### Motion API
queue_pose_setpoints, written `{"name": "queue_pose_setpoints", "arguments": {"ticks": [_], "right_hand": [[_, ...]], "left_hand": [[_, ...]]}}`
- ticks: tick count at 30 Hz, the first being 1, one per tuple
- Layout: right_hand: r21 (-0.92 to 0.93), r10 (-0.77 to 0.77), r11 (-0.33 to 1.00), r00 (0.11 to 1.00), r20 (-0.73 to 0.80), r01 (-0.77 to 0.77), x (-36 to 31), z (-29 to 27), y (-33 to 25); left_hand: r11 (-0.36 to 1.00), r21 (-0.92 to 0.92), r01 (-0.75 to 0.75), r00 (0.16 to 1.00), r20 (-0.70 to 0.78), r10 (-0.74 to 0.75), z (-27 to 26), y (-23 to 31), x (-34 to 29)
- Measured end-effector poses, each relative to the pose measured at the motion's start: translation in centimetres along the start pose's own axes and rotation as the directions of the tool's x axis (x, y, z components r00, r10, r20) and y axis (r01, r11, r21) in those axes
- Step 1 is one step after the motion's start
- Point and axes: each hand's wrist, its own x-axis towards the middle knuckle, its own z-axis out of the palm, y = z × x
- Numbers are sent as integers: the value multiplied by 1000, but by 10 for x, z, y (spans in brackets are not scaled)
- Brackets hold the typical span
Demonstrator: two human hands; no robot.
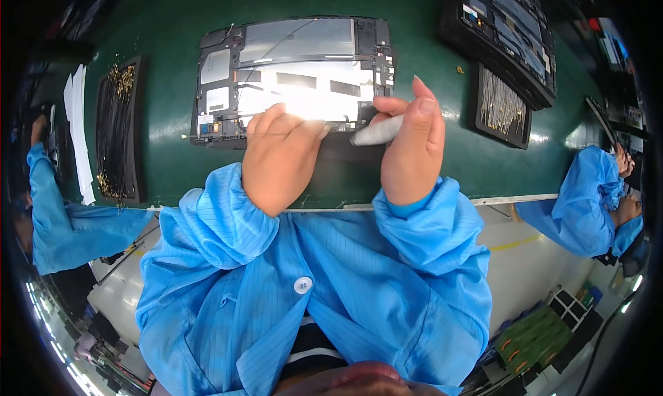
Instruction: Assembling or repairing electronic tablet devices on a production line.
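Observation:
An opened tablet-like device (297, 40), with shiny metal plates and small circuit boards in a black frame, lies on the green table before me. My left hand (280, 157) rests on its near edge, fingers bent close together over a thin dark cable (231, 135). That cable runs left across the edge to a small gold end; its other part is hidden by the fingers. At the device's near right corner, my right hand (414, 140) grips a white-wrapped stick tool (380, 132). Its dark tip points left, close to the near edge, with the other fingers raised.
To the left, a black tray (140, 130) holds dark cables with gold ends, beside white paper (79, 133). At right stand stacked device frames (504, 43) and a tray (503, 139) of grey cables. People in blue sit on both sides; the table's near edge (331, 207) meets my body.

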Motion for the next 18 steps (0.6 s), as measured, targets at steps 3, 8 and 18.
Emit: {"name": "queue_pose_setpoints", "arguments": {"ticks": [3,8,18], "right_hand": [[-174,-257,954,965,-49,246,1,3,15],[-156,-389,908,921,22,388,4,0,39],[-246,-410,878,910,58,411,4,-3,34]], "left_hand": [[1000,-5,16,999,40,-16,0,0,2],[999,-27,18,998,62,-16,1,0,2],[998,-58,-10,996,86,15,-5,1,7]]}}
